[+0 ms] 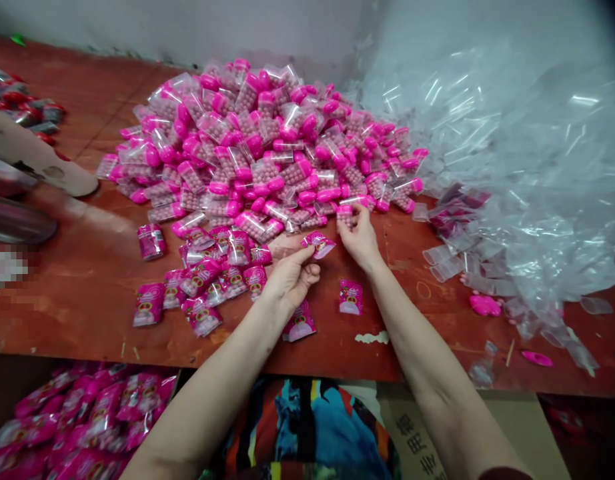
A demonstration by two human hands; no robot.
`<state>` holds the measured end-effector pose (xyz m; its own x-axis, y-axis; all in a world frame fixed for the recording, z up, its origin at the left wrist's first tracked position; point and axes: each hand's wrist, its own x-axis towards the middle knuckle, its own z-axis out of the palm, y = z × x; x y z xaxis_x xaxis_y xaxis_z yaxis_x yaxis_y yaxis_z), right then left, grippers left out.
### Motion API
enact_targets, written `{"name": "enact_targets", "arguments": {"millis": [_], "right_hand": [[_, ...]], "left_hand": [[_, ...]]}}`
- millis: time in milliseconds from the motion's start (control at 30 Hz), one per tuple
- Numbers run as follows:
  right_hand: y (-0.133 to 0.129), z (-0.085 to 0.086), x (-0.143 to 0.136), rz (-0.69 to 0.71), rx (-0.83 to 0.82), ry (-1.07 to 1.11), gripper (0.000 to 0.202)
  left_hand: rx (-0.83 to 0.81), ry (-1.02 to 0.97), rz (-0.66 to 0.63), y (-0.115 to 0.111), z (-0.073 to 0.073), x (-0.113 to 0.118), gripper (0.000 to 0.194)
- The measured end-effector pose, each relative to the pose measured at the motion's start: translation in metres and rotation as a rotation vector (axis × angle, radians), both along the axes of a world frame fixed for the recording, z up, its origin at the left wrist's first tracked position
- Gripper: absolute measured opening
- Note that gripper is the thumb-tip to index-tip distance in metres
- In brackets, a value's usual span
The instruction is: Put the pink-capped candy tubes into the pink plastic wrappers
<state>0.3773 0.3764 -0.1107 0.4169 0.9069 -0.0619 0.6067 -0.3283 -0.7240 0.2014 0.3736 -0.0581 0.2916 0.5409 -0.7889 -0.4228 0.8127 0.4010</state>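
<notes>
Pinched in my left hand (pixel 292 277) is a pink printed sleeve (pixel 318 245), held in front of the pile. My right hand (pixel 358 239) is closed around a clear candy container (pixel 344 215) with small pale-pink balls inside, at the pile's front edge. Behind both hands rises a large heap of pink-capped containers (pixel 257 153). Left of my left hand lies a group of containers in pink sleeves (pixel 202 277). A flat pink sleeve (pixel 350 297) rests on the table between my forearms, and another sleeve (pixel 300 323) is partly under my left forearm.
Clear plastic bags (pixel 487 153) and loose empty clear containers (pixel 445 263) cover the right side. A box of pink-wrapped containers (pixel 87 420) sits below the table (pixel 77 313) at left. Red-and-grey items (pixel 22 100) lie far left, near a pale post (pixel 42 157).
</notes>
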Motion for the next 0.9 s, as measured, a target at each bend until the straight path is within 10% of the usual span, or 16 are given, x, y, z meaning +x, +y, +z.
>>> {"name": "enact_targets", "arguments": {"millis": [300,900], "right_hand": [[-0.096,0.051,-0.028,-0.178,0.099,1.250,0.048],[-0.164,0.037,-0.077,-0.212,0.192,0.947,0.043]], "left_hand": [[0.140,0.045,0.051,-0.023,0.000,-0.009,0.018],[0.249,-0.061,-0.123,-0.072,0.006,-0.005,0.021]]}}
